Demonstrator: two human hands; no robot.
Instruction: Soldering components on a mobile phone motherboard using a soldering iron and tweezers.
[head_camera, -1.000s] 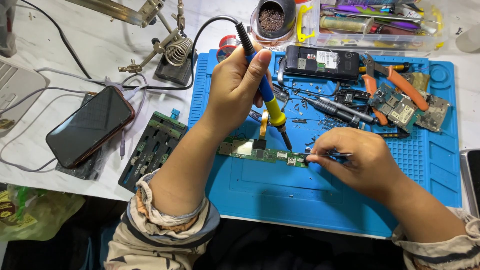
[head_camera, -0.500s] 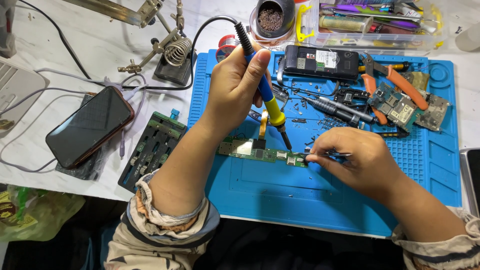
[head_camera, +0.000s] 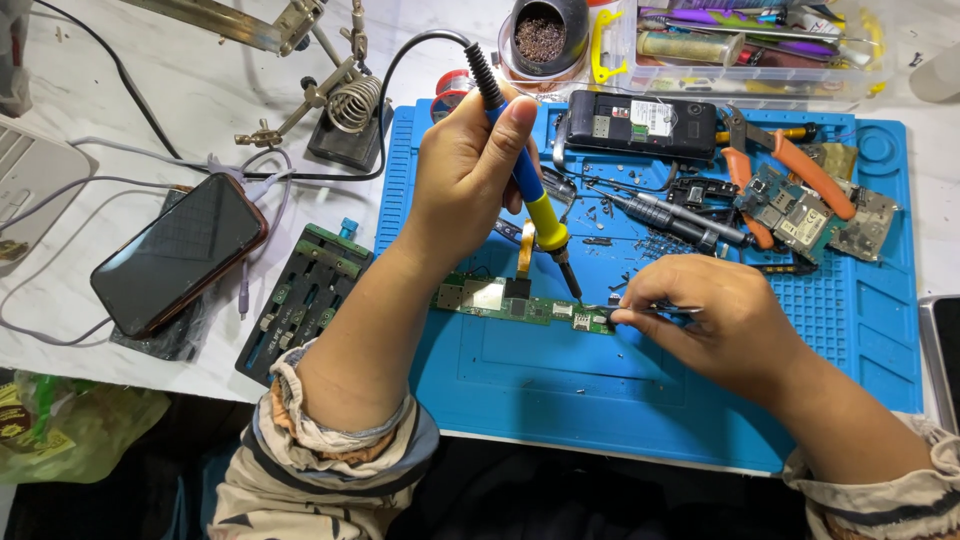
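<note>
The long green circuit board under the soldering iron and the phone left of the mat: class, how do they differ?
The green circuit board lies bare on the blue mat, parts exposed; the phone lies off the mat on the white table, whole, its dark screen up. The left hand brings the soldering iron to the board; nothing touches the phone. Both lie flat.

So the work mat (head_camera: 640, 400) sits on the counter (head_camera: 150, 110), and the circuit board (head_camera: 520, 300) lies near the mat's middle. Left of the mat there's a board holder (head_camera: 300, 295), and further left a phone (head_camera: 180, 255). Behind the mat: a coil stand (head_camera: 350, 110) and a parts box (head_camera: 750, 40). Pliers (head_camera: 790, 165) lie on the mat's far right corner.
</note>
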